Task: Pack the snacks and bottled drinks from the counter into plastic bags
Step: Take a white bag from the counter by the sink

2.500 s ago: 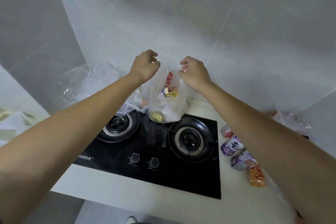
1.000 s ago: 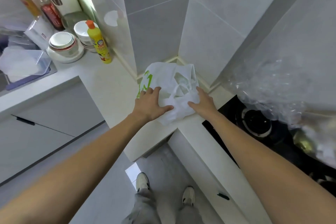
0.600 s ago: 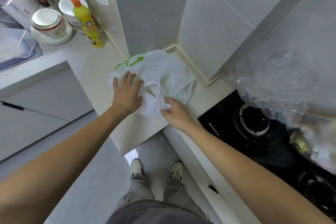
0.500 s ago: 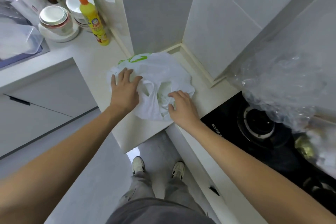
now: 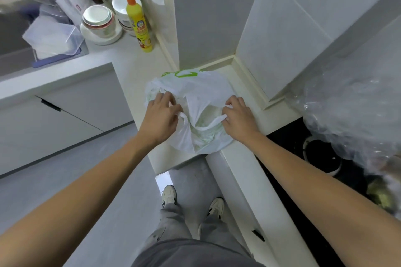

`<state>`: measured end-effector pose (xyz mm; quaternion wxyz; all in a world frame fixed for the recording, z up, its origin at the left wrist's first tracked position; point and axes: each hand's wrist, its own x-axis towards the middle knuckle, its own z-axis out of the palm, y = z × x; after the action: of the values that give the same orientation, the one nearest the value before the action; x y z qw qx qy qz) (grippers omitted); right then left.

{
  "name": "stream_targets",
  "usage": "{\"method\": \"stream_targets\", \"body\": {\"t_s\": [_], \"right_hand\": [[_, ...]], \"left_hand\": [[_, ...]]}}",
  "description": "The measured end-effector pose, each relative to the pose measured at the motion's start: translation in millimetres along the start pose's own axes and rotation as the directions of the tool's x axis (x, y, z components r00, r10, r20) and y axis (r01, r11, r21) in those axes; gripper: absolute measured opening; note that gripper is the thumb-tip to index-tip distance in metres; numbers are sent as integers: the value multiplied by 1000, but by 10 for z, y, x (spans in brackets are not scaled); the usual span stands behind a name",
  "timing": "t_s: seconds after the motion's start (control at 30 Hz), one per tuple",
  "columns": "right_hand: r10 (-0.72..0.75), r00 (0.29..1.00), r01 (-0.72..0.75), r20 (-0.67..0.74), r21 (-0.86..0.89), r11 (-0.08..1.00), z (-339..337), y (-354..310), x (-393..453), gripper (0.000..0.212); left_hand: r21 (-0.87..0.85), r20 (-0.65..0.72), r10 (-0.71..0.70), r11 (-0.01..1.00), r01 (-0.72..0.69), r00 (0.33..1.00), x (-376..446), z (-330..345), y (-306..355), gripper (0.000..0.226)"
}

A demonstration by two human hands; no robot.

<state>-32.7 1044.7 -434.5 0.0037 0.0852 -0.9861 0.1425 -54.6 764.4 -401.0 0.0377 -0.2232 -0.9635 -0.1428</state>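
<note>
**Head view: two hands are holding a white bag on the counter**

Head view is looking down at a white bag that is lying on the corner of the pale counter. The bag is sitting close to the wall, and green print is showing on its far edge.

The left hand is resting on the left side of the bag. Its fingers are curling around one white handle and pinching it. The right hand is resting on the right side of the bag. Its fingers are bending around the other handle and gripping it. The two hands are sitting apart, with the crumpled middle of the bag lying between them.

To the right of the bag, a black stove is sitting in the counter. A clear bag is lying over the far part of the stove.

To the left of the white bag and farther back, a yellow bottle with an orange cap is standing upright. Just beside the bottle, white bowls are sitting in a stack. A clear box is lying to the left of the bowls.

Below the white bag, two white shoes are standing on the grey floor.
</note>
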Motion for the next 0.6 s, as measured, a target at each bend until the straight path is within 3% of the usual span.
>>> {"method": "stream_targets", "body": {"t_s": [0.07, 0.2, 0.3, 0.43, 0.5, 0.6], "right_hand": [[-14, 1000, 14, -5, 79, 997, -121, 4, -10, 12], [55, 998, -55, 10, 310, 949, -372, -100, 39, 18], [93, 994, -107, 54, 478, 872, -620, -284, 82, 7], [156, 979, -205, 133, 656, 726, -920, -531, 66, 26], [154, 982, -188, 113, 708, 680, -1050, -628, 13, 20], [179, 980, -174, 82, 785, 595, -1177, -759, -101, 28]], "left_hand": [[38, -46, -39, 998, 41, 998, -21, -152, 36, 18], [54, 53, -165, 985, 162, 985, -41, -513, 177, 20], [-93, 109, -303, 945, 313, 947, -99, -722, 264, 25], [-380, 131, -410, 820, 428, 903, -233, -932, 369, 25], [-493, 88, -461, 750, 441, 883, -306, -1023, 426, 13], [-562, -8, -453, 740, 371, 892, -389, -1146, 477, 13]]}}
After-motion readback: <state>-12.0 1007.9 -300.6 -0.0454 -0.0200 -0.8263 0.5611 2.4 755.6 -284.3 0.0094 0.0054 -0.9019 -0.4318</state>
